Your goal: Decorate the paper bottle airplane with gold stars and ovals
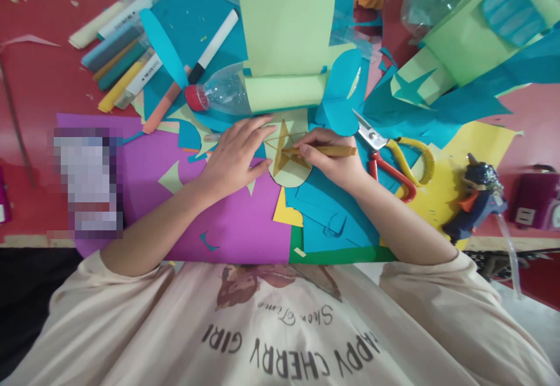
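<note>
My right hand [330,155] is closed round a brown marker [336,151], its tip on a pale green paper piece with a rounded end [289,179]. A star [282,155], partly coloured in brown, is drawn on that piece. My left hand [240,153] lies with fingers spread along the paper's left edge. Just beyond my hands a plastic bottle [225,90] with a red cap lies on its side, wrapped in light green paper [284,91]. Blue rounded paper shapes [341,97] stand at the bottle's right end.
Scissors [385,147] with red and yellow handles lie open right of my right hand. A glue gun [475,199] rests on yellow paper farther right. Several markers [118,48] lie at the left, above purple paper [245,228]. A second paper-covered bottle [464,30] is at upper right.
</note>
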`<action>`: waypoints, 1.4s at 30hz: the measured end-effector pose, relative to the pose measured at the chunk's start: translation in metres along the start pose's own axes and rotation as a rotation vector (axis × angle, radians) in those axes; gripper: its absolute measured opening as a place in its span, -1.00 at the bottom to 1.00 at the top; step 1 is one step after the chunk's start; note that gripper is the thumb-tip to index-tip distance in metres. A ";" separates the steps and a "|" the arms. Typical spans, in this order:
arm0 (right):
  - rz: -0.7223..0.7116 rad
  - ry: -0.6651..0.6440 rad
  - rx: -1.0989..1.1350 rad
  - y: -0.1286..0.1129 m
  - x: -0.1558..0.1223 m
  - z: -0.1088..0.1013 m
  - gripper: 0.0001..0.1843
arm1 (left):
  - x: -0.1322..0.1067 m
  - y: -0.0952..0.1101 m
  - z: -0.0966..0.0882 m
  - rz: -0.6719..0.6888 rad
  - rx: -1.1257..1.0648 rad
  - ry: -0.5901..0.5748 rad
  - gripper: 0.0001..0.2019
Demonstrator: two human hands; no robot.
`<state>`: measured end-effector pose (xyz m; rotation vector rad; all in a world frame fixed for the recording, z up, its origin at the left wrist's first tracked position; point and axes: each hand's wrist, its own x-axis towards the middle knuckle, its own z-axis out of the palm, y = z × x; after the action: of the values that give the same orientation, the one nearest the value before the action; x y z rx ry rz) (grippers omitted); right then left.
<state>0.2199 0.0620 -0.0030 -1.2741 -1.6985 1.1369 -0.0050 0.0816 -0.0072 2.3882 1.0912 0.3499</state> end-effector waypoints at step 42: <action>-0.007 0.034 0.007 -0.001 0.000 0.001 -0.69 | -0.001 -0.001 0.001 0.040 0.054 0.003 -0.55</action>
<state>0.2187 0.0617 -0.0028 -1.2754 -1.6711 1.1099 -0.0059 0.0816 -0.0086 2.4603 1.0683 0.3418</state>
